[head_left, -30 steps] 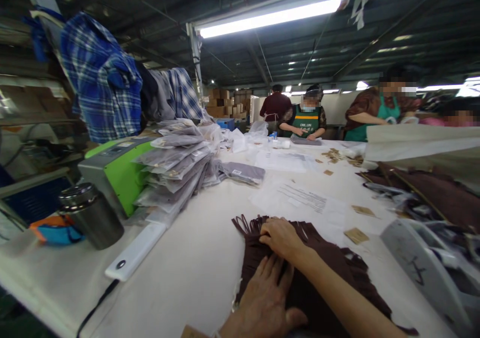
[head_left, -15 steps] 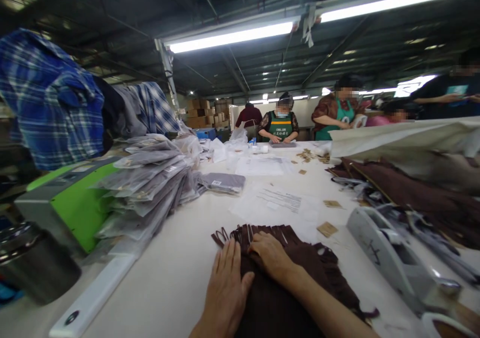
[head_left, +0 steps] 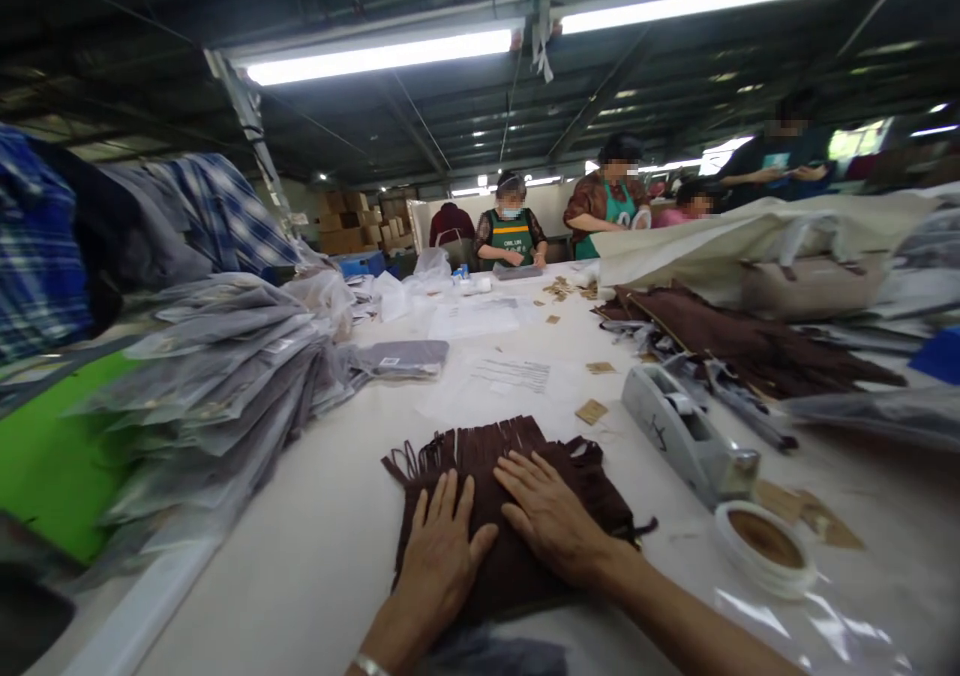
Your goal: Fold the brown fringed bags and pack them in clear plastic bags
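1. Head view, near side of bench (head_left: 315, 526): dark brown fringed piece (head_left: 502, 576) lies flat in front of you, below the printed sheet (head_left: 510, 374) and left of the tape dispenser (head_left: 667, 436).
2. Head view, your left hand (head_left: 442, 556): palm down on the piece's left part, fingers extended, nothing gripped.
3. Head view, your right hand (head_left: 551, 511): likewise flat, fingers slightly spread, on the right part; the two hands apart.
4. Head view, handling: looks soft, limp and light, probably suede-like; little slip expected. Loose fringe (head_left: 480, 444) at the far edge likely tangles or folds under; better you hold the solid body, both sides, palms broad.
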Motion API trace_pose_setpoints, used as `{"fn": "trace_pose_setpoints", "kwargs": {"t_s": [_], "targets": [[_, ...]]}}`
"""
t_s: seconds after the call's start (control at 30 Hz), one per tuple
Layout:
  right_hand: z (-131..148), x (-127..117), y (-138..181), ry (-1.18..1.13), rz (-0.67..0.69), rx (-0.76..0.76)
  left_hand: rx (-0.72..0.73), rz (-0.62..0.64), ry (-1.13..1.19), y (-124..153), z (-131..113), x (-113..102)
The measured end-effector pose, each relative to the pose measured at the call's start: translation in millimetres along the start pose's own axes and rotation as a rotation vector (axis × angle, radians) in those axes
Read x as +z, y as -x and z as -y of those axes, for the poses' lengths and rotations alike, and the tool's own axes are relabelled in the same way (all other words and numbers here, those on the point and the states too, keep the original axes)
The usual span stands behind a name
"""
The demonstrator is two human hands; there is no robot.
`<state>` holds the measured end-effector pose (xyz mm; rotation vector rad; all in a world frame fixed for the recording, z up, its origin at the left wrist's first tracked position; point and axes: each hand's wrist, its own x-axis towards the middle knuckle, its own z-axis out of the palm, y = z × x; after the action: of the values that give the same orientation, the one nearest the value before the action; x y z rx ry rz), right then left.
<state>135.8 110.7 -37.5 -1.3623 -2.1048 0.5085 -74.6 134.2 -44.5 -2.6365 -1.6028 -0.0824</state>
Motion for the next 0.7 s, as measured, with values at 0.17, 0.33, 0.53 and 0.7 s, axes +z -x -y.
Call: {"fn": "trace_pose_setpoints", "kwargs": {"t_s": [0.17, 0.33, 0.53, 0.7], "targets": [[7, -10, -7, -0.205, -0.129, 0.059, -0.011, -0.014, -0.005, -5, -2, 4], [-12, -67, 43, -0.437, -0.33, 0.303, 0.159, -0.228, 0.006, 8, -12, -16], [-24, -75, 131, -0.933, -0.251, 0.723, 0.649, -0.133, -0.038, 18, -72, -17], [1, -39, 156, -1.52, -0.062, 0.885, 0.578, -0.285, -0.19, 8, -98, 7]]}}
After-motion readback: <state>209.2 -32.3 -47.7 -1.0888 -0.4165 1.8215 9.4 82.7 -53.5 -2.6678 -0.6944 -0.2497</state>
